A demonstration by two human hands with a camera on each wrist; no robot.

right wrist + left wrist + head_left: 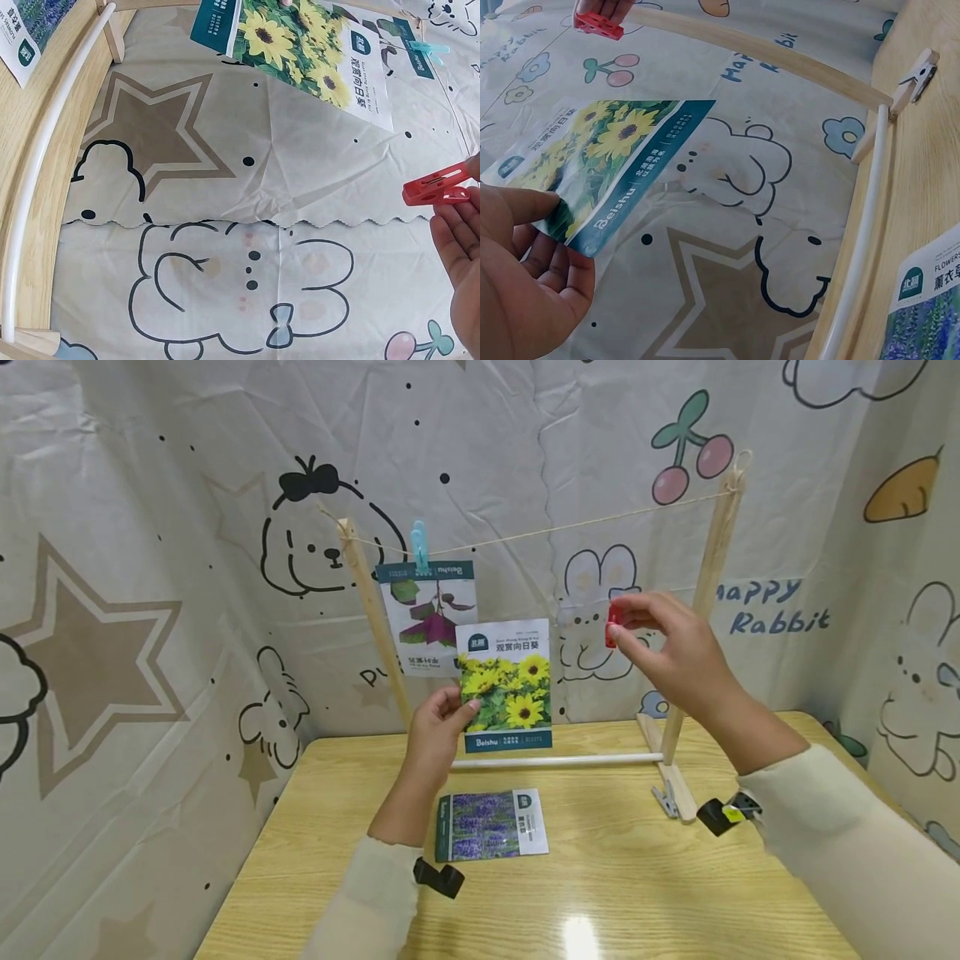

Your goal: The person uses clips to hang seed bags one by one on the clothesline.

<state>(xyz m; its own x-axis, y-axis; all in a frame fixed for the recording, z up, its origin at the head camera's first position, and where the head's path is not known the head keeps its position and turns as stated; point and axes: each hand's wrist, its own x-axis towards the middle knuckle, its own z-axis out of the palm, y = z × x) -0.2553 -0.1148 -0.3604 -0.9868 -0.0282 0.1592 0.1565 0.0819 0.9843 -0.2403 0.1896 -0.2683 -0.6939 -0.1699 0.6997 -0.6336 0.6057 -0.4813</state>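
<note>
My left hand (438, 731) pinches the left edge of a seed packet (506, 685) with yellow sunflowers, held upright below the string (540, 529). In the left wrist view its thumb lies over the front of the packet and the fingers behind. To the right, my right hand (671, 643) pinches a red clothespin (613, 625) between thumb and fingers, apart from packet and string. A second packet (427, 618) with a purple plant hangs upside down from the string by a light blue clothespin (420, 545), partly hidden by the sunflower packet.
Two wooden posts (717, 543) carry the string, and a white rod (558, 761) joins the stand low down. A lavender packet (491, 825) lies flat on the wooden table (337, 860). A grey clothespin (664, 799) sits at the right foot. A printed cloth (487, 460) hangs behind.
</note>
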